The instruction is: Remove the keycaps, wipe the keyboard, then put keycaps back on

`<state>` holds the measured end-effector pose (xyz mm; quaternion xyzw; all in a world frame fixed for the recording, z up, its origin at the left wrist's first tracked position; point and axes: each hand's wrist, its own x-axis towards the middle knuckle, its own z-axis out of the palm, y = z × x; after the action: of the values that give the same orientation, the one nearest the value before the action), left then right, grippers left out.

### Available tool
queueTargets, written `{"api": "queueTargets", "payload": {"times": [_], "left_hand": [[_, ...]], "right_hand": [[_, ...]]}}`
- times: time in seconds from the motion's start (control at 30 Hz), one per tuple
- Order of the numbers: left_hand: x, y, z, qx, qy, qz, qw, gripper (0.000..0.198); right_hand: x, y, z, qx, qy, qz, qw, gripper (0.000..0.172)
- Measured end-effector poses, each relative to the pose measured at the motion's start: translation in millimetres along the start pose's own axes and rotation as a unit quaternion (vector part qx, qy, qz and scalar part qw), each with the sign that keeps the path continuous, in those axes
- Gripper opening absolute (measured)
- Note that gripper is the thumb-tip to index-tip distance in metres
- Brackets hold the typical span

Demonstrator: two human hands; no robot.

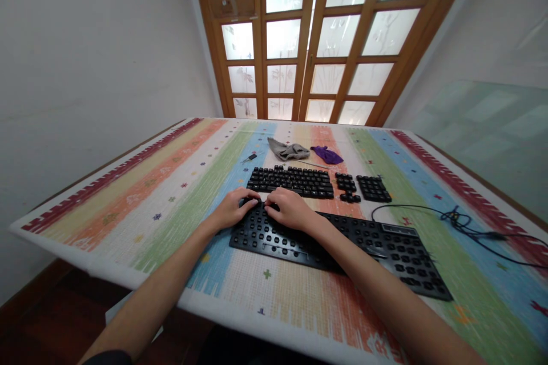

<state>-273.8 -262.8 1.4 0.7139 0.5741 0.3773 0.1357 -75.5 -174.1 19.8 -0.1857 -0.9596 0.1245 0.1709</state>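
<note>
A black keyboard base lies slanted on the table, most of its keycaps off and its sockets showing. My left hand is at its upper left corner, thumb and forefinger drawn together. Close beside it, my right hand bends its fingers over the same top edge. Whatever sits between the fingertips of either hand is too small or hidden to make out. Just behind the hands, loose black keycaps stand in keyboard order, with a smaller cluster and a number-pad block to their right.
A grey cloth and a purple cloth lie behind the keycaps, with a thin metal rod in front. A small black tool with wire prongs is further left. The keyboard's cable coils rightward over the striped tablecloth.
</note>
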Motion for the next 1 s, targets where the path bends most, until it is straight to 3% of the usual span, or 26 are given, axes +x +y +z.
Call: {"api": "queueTargets", "payload": {"times": [0.33,0.57,1.0], "left_hand": [[0.5,3.5,-1.5,0.001,-0.007,0.024,1.000,0.014],[1.1,-0.8,-1.5,-0.003,0.001,0.036,0.999,0.013],[2.6,11.2,-1.6,0.089,-0.027,0.114,0.989,0.010]], "right_hand": [[1.4,-2.6,-6.2,0.001,-0.010,0.011,1.000,0.010],[1.5,-2.5,-1.3,0.007,0.024,0.010,1.000,0.019],[3.2,-11.1,-3.0,-0.057,-0.022,0.013,0.998,0.017]]}}
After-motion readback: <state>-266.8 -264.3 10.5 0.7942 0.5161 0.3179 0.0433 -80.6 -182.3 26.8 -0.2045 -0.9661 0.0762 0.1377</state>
